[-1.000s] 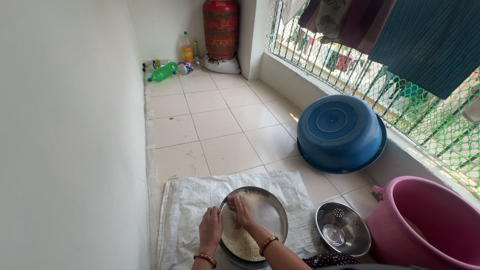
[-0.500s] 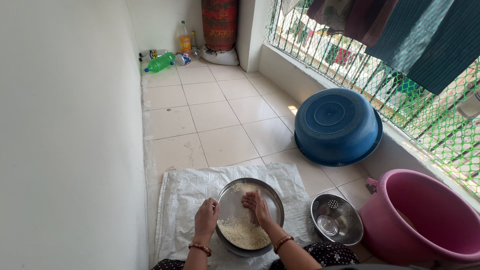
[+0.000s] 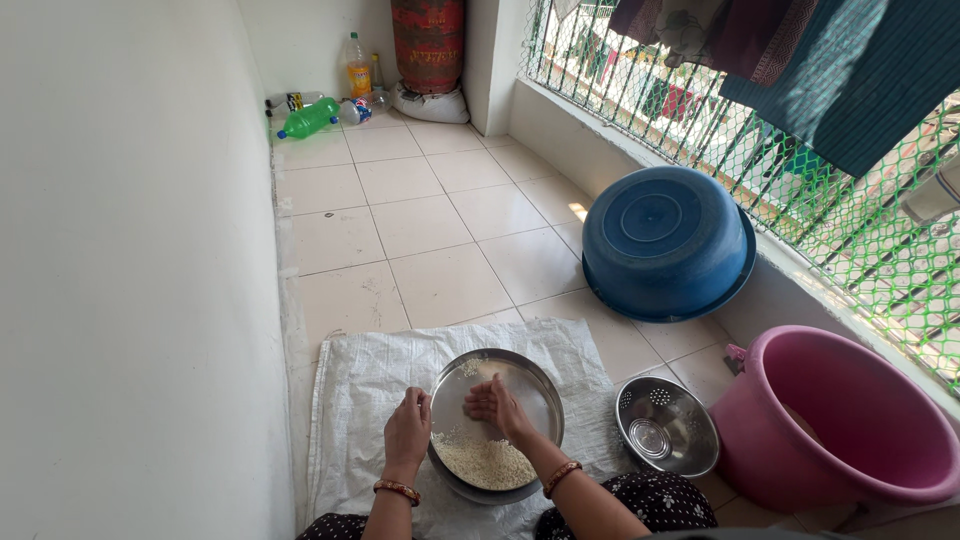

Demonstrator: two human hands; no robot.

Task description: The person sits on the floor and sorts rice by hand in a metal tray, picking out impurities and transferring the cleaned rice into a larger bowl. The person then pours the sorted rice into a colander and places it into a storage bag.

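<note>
The steel plate (image 3: 497,425) lies on the white sack (image 3: 370,385); the left hand (image 3: 408,430) grips its rim; the right hand (image 3: 497,408), fingers loosely curled, has drawn back from the far edge toward the rice (image 3: 485,462) heaped nearest the person; a colander (image 3: 665,438) sits beside.

Looking down at a tiled balcony floor (image 3: 440,285), woven white sack (image 3: 370,385) spread flat on it. Sitting on the sack: a round steel plate (image 3: 535,395), tilted a bit, with a heap of white rice (image 3: 485,462) piled at the near edge. Left hand (image 3: 408,430) gripping the plate's left rim, right hand (image 3: 497,408) lying inside on the bare metal just above the rice, fingers curled. Bangles on both wrists. Just right of the plate, a steel colander (image 3: 665,438). Beside that, a big pink tub (image 3: 850,425), and farther back an upturned blue basin (image 3: 665,240). Far corner: red gas cylinder (image 3: 428,42), green bottle (image 3: 308,118) lying down.
</note>
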